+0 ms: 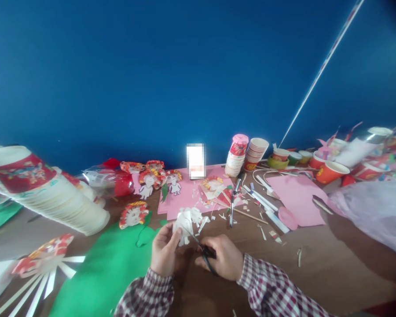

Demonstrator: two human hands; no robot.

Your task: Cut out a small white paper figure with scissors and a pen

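My left hand (166,245) pinches a small white paper cutout (184,223) between thumb and fingers, above the brown table (270,273). In my right hand (221,255) is a pair of dark-handled scissors (207,252), fingers closed around the handles. The scissor blades point up and left and reach the cutout's right edge; whether they are parted is too small to tell. White paper scraps (203,223) lie just beyond the cutout. Left of my left hand spreads a green paper sheet (95,268).
Stacked paper cups (62,198) lean at the left, and another cup stack (235,160) stands at the back. Pink sheets (297,198), a pen (232,209) and decorated paper pieces (134,215) cover the table. A translucent plastic bag (372,207) sits at the right.
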